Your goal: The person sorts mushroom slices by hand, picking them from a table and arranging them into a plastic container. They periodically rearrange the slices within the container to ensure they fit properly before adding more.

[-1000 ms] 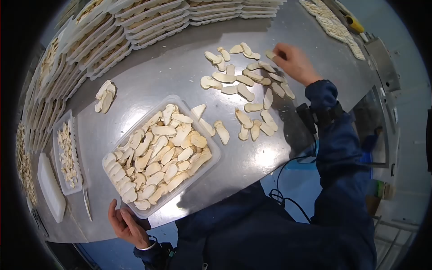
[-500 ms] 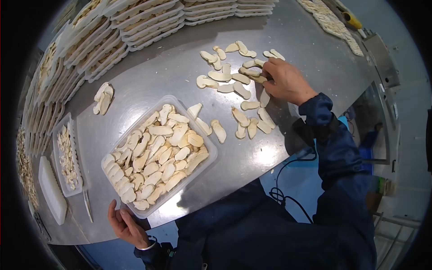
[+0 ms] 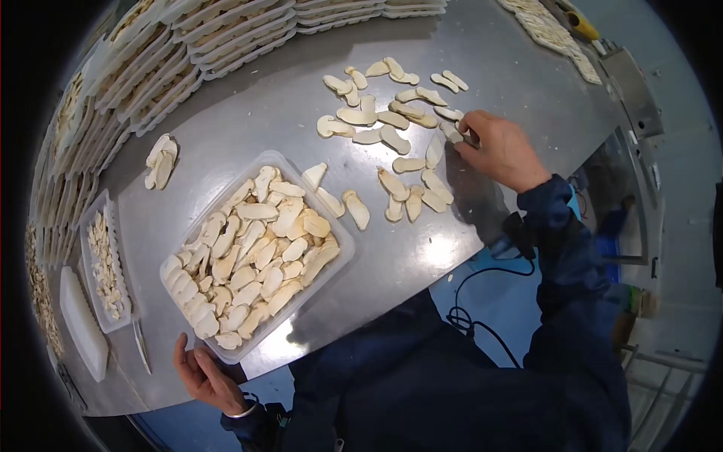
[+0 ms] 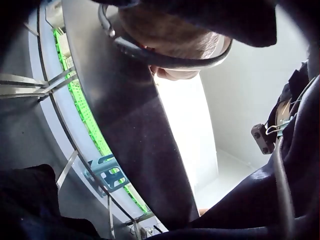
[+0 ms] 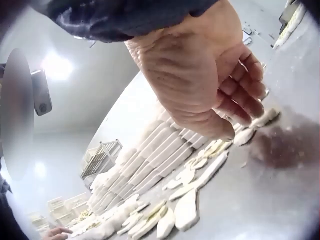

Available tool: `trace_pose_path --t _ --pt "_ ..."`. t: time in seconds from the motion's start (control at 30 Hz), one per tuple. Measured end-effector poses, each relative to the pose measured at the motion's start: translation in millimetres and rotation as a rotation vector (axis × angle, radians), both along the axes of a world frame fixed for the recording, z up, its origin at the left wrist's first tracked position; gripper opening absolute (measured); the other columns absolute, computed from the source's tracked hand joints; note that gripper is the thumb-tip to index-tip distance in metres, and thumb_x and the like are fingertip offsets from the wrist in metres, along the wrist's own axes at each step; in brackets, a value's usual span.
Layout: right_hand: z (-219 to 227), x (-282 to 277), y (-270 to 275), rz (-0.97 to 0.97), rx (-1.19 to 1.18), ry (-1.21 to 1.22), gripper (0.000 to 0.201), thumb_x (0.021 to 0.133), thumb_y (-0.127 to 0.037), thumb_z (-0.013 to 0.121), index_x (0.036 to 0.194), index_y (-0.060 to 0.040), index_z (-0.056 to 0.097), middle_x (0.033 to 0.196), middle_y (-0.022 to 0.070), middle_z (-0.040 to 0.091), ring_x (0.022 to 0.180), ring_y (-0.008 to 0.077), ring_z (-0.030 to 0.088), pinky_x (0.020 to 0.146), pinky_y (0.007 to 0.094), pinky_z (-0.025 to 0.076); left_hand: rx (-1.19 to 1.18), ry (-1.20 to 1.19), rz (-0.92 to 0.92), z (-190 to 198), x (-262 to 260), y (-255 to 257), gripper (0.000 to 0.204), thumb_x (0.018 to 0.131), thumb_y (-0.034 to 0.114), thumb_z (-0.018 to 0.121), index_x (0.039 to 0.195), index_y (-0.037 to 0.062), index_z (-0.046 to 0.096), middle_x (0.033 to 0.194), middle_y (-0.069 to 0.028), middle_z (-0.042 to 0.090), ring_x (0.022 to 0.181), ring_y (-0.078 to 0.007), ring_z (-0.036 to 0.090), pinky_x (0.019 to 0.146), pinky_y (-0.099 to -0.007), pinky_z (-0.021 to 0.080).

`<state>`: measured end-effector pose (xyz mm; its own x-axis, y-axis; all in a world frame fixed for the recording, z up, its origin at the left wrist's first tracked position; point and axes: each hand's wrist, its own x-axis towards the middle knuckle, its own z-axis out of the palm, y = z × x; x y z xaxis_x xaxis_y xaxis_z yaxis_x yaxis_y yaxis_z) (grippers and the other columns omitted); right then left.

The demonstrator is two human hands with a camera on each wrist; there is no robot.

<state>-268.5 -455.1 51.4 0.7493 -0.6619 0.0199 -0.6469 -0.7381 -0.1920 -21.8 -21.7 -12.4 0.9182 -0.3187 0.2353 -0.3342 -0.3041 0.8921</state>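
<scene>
Spotting left hand (image 3: 208,383) loose-fingered beside the filled tray (image 3: 346,245), lower left, perhaps to steady it; now watching right hand (image 3: 506,151), upper right, over loose slices (image 3: 394,138), likely spread for easy reach (pinching one? can't tell); beyond, noting stacked trays (image 3: 239,36), upper left, presumably to save space.

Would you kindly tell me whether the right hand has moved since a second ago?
Yes: in the head view, the right hand has moved toward the near edge of the table.
</scene>
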Motion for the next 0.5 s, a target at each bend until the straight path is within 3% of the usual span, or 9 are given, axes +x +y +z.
trace_pose_path --t 0.17,0.5 --pt "-18 5 3 0.050 -0.145 -0.069 0.024 0.077 -0.017 0.066 0.089 0.0016 0.057 0.086 0.0165 0.058 0.079 0.0371 0.058 0.072 0.0448 0.046 -0.009 0.009 -0.042 1 2 5 0.031 0.098 0.007 0.047 0.127 -0.0044 0.049 0.070 0.0026 0.043 0.064 -0.0042 0.036 0.058 -0.0190 0.028" --pt "-22 3 -3 0.091 -0.255 -0.069 0.016 0.081 -0.015 0.059 0.082 0.0015 0.058 0.082 0.0174 0.058 0.078 0.0375 0.057 0.071 0.0452 0.045 -0.006 0.022 -0.031 2 0 6 0.031 0.098 0.005 0.047 0.128 -0.0045 0.049 0.071 0.0005 0.047 0.066 -0.0049 0.040 0.059 -0.0186 0.031"
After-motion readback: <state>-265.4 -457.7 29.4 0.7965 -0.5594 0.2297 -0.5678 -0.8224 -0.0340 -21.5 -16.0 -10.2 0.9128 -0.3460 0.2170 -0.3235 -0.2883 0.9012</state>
